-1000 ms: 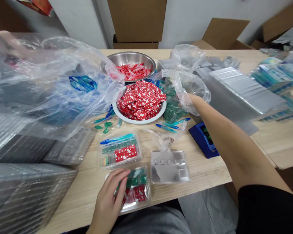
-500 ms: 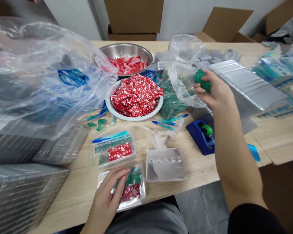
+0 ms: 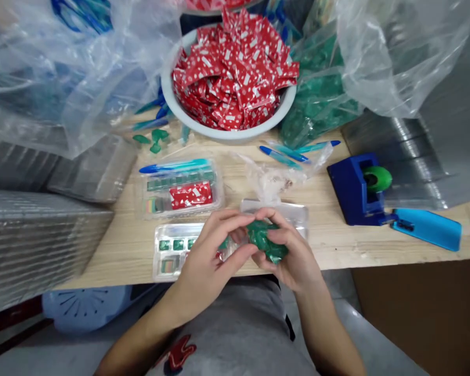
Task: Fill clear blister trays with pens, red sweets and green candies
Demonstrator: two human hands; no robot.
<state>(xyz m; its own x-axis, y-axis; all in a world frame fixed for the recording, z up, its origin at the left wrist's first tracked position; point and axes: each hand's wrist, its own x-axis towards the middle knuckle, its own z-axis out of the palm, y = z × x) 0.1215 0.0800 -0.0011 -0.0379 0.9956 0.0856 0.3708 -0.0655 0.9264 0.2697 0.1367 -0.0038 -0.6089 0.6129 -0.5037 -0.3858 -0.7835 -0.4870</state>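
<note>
Green pieces: one clustered handful, count not legible; held between the two hands above the near edge of the table; centre of the clock for all entries below.
Right hand: fingers curled round the handful, palm side inward; grip closed upon the pieces, several showing between the fingers.
Left hand: fingers bent, thumb apart from forefinger, tips at the handful's left side; whether this grip has hold of a piece, cannot tell.
Handful's shift: brought in from beside the green bag, now at 1 o'clock; left hand come across from the near tray to meet it. Fetching, by judgement, is over, and both hands attend to one lot.
Near tray: 9 o'clock, partly under the left hand; green squares in a row of cells, a striped block below (remaining cells hidden).
Far tray: 10 o'clock; blue pen, green row, red packet, striped block.
Silver tray: 1 o'clock, just beyond the right hand, mostly covered by it.
White bowl: 12 o'clock; heaped with red packets.
Tape dispenser: 2 o'clock; blue body, green roll.
</note>
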